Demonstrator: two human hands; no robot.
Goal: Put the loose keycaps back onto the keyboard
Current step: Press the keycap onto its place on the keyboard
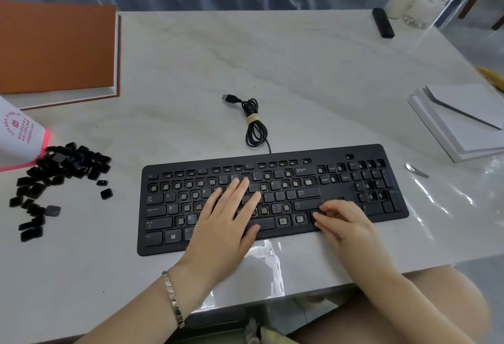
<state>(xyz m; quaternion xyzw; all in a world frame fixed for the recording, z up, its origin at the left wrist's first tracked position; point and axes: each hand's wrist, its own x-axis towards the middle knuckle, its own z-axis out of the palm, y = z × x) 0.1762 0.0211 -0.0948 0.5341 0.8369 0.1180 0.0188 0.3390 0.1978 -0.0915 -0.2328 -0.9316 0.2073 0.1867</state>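
The keyboard (305,171), lower centre, is pressed by the left hand (226,221), laid flat with straight fingers, likely to steady it. The right hand (343,223) is curled at its lower right — whether anything is pinched cannot be told. The loose keycaps (54,177) are heaped at the left edge — within reach.

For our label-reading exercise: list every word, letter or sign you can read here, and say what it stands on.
"Esc": top-left key of the keyboard.
"Backspace": key, upper right of the letter block.
"Enter": key at the letter block's right.
"Tab", "Caps Lock", "Shift": left-edge keys.
"Q", "A", "R", "X", "P", "L": letter keys.
Windows logo: bottom-row key.
Red print on the white-and-pink package: too blurred to read.
Other key legends: too small.
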